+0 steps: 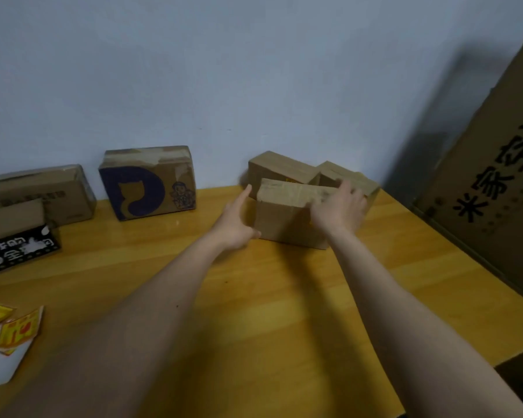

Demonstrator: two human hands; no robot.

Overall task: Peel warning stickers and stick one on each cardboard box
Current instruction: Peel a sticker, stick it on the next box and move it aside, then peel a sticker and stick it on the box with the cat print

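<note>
- While both bare arms reach forward across the wooden table (284, 312), the near box (287, 215) sits at about one o'clock from the middle of the tabletop, close to the wall (254, 70).
- The left hand (236, 221) lies against the left end of that box, fingers straight and loose, forefinger pointing up toward twelve o'clock; it grips nothing that can be seen.
- The right hand (338, 209) lies over the box's right top edge with fingers spread and curled down on it; motion blur makes it impossible to tell how firmly it holds.
- Two more plain boxes crowd right behind: the back left box (280, 168) at twelve o'clock from the near box and the back right box (344, 176) at one o'clock, both touching or nearly touching it and standing between it and the wall.
- The near box's long axis runs from nine o'clock to three o'clock, slightly dipping toward four, with a broad face turned toward the camera.
- At eleven o'clock from the table's middle stands a box with a purple cat print (147, 182), upright on edge near the wall.
- Farther off at ten o'clock rests a flat brown box (43, 193), and in front of it a box with a black printed band (15, 236).
- At eight o'clock, by the table's left edge, lie the yellow and red stickers (12, 330) on a white backing sheet (0, 366), well apart from both hands.
- A large printed carton (495, 182) leans at three o'clock, beyond the table's right side.
</note>
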